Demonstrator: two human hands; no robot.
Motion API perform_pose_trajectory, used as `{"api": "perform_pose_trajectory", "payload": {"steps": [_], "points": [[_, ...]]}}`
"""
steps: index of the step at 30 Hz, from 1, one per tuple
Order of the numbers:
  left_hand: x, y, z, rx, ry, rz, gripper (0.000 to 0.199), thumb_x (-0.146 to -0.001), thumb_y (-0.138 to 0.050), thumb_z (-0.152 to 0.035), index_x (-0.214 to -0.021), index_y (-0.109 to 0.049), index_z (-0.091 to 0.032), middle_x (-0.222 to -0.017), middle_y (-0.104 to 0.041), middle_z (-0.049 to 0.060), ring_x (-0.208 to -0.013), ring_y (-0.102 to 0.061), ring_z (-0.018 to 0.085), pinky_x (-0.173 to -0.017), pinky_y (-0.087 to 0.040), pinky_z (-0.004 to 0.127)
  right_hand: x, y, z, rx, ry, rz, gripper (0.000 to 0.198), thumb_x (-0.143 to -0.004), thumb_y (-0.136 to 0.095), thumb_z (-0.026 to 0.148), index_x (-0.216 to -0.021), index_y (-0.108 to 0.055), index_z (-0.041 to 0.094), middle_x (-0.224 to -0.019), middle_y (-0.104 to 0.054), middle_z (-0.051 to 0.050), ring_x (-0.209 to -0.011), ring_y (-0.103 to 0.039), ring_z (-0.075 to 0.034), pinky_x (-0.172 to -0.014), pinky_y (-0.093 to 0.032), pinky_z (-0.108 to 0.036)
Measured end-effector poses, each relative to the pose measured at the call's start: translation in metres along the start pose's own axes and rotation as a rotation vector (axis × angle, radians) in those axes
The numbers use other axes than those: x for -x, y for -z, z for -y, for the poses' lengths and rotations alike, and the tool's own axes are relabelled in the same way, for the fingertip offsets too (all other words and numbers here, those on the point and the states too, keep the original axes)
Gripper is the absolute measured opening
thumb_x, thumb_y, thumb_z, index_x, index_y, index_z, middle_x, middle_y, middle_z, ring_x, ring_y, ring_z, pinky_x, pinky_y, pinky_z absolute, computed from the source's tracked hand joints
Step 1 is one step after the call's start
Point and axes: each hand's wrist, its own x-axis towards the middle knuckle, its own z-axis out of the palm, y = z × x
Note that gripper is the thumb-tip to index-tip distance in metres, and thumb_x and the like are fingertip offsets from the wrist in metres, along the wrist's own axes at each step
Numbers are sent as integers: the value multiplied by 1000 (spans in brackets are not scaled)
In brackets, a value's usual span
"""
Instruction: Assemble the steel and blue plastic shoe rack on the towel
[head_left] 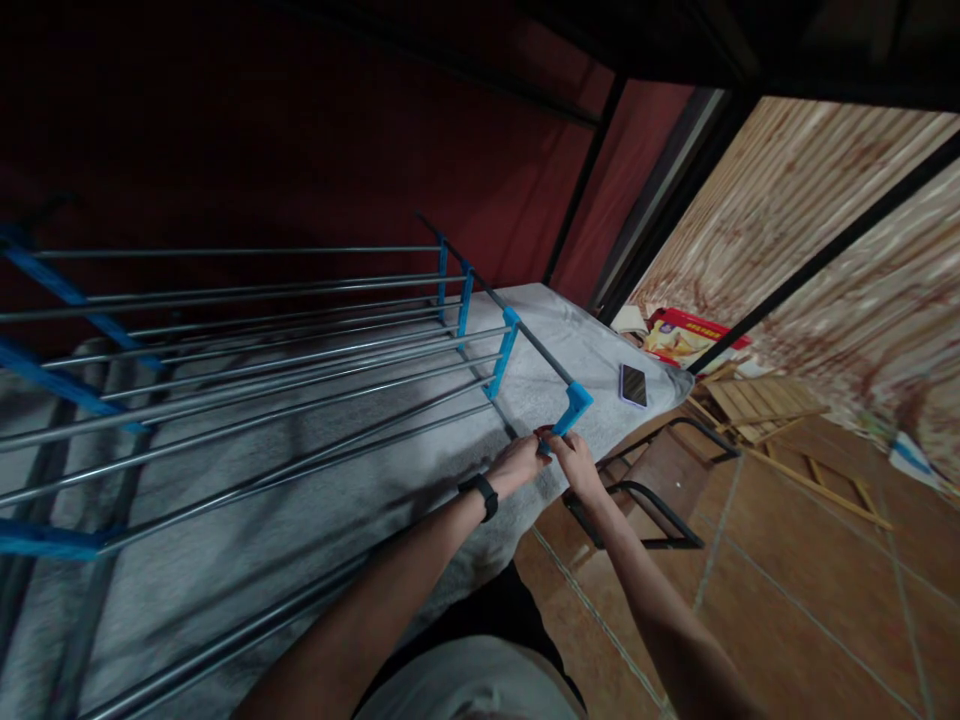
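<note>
A rack of grey metal rods and blue plastic connectors (pixel 505 352), which looks like a clothes drying rack, lies across the grey cloth-covered surface (pixel 551 325). At its near right corner is a blue plastic bracket (pixel 576 402), joined to a dark tube. My left hand (pixel 519 462), with a black watch (pixel 484 495) on its wrist, has its fingers closed at the lower end of this bracket. My right hand (pixel 574 460) grips the same end from the right, the two hands touching. The fingers hide the joint between them.
Along the front edge lies a thick metal rod (pixel 240 635). A phone (pixel 633 385) rests on the cloth at the right. Beyond the edge stand a black-framed chair (pixel 660 485) and a folded wooden piece (pixel 765 405) on the tiled floor. A red box (pixel 690 335) sits behind.
</note>
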Motion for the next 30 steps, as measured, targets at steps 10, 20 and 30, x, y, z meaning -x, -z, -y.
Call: {"api": "perform_pose_trajectory", "payload": {"steps": [10, 20, 30], "points": [[62, 8, 0, -469, -68, -160, 48, -98, -40, -17, -147, -42, -15, -122, -68, 18, -108, -67, 28, -93, -51, 38, 0, -7, -22, -105, -11, -30, 52, -83, -57, 61, -106, -72, 17, -99, -74, -10, -103, -64, -28, -96, -48, -43], [128, 11, 33, -874, -210, -378, 59, -93, -35, -3, -150, -43, -17, -118, -69, 13, -107, -66, 24, -97, -50, 37, 50, -24, -61, -152, 22, -214, 57, -87, -56, 49, -135, -51, 19, -137, -58, -17, -116, -61, -27, -101, -49, -47], [183, -3, 71, -895, -589, -313, 47, -100, -39, -15, -146, -48, -21, -141, -60, 9, -133, -54, 21, -115, -40, 38, 100, -81, -54, 269, 538, 71, 36, -97, -41, 21, -128, -59, 23, -128, -61, -13, -121, -58, -25, -102, -52, -46]]}}
